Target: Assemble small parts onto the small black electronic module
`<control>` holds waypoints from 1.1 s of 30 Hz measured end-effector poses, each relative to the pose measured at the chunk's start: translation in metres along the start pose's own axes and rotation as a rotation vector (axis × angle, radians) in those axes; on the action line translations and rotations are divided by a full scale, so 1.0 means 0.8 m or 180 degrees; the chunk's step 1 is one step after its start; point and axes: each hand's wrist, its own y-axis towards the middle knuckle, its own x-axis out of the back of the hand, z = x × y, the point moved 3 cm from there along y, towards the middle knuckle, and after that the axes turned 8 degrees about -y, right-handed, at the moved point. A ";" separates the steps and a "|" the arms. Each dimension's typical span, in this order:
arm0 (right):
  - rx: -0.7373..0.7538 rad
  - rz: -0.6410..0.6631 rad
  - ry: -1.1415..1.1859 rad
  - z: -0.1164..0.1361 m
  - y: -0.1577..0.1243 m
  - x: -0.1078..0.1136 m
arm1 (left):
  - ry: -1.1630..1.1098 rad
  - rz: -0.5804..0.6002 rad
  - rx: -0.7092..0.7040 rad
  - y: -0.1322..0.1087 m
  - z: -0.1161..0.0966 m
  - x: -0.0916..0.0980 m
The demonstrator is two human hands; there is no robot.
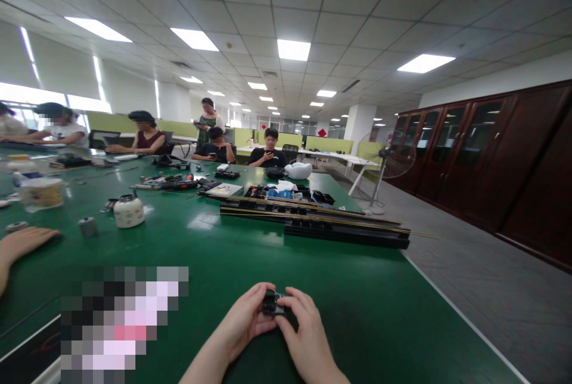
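Low over the near part of the green table (201, 288), both hands meet at a small black part (270, 305), too small to name, with a lighter, shiny spot at its middle. My left hand (245, 319) wraps round it from the left, fingers closed on its far and near sides. From the right, my right hand (306, 325) pinches at it with bent fingers and thumb. The fingers partly hide the part.
Long black rails (346, 232) with thin rods lie across the table beyond my hands. A white jar (128, 211) and a grey metal cylinder (88, 227) stand left. Another person's hand (31, 245) rests at the far left. Tools (176, 182) and several seated people are farther back.
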 end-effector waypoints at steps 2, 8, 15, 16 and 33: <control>0.0022 -0.0001 -0.0013 0.001 0.001 0.001 | 0.0014 0.0051 -0.0033 0.001 0.001 0.001; 0.0106 -0.0035 -0.0117 0.001 0.001 0.000 | -0.0004 0.0189 -0.0117 0.001 0.001 0.002; 0.0307 -0.0210 -0.0143 0.002 0.001 0.002 | 0.0066 0.0108 -0.0326 0.001 -0.002 -0.002; 0.0362 -0.0249 -0.0139 0.003 0.001 0.003 | 0.0113 0.0072 -0.0350 0.002 -0.003 -0.002; -0.0122 -0.0987 -0.0011 -0.023 0.003 0.008 | 0.0600 -0.0413 -0.0555 0.006 -0.009 0.004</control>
